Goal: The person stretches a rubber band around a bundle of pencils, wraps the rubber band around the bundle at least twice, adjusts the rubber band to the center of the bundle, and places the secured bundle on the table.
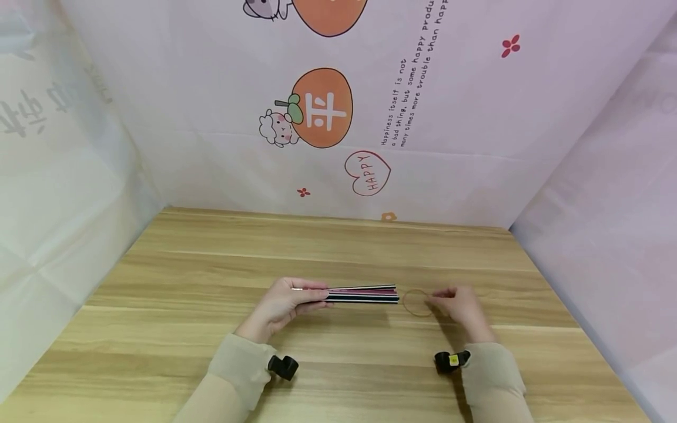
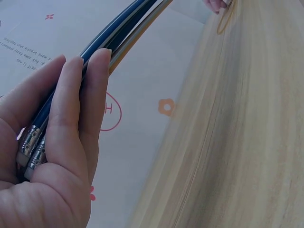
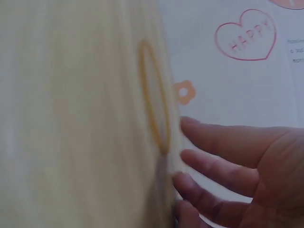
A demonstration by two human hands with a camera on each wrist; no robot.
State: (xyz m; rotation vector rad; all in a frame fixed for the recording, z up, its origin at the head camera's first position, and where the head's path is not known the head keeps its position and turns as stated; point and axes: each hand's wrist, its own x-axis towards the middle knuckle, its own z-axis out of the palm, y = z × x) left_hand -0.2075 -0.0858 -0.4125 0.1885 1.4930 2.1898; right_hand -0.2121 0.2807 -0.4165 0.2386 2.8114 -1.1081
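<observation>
My left hand (image 1: 285, 302) grips a bundle of several pencils (image 1: 365, 298) a little above the table, their far ends pointing right. They are dark with pale stripes, and a pinkish one shows between them. In the left wrist view, metal ferrules with erasers (image 2: 29, 142) lie against the palm, and the fingers run along the shafts. A thin orange-yellow rubber band (image 3: 144, 90) makes a loop just right of the pencils' ends. My right hand (image 1: 460, 302) is at the loop's right edge; in the right wrist view its fingers (image 3: 209, 135) are loosely bent, with a small gap to the band.
A wood-grain table (image 1: 344, 252) lies beneath both hands. Behind it rises a white printed cloth (image 1: 222, 147) with cartoons and lettering, and pale cloth also closes the left and right sides. Each wrist carries a small black camera (image 1: 284, 367) over a beige cuff.
</observation>
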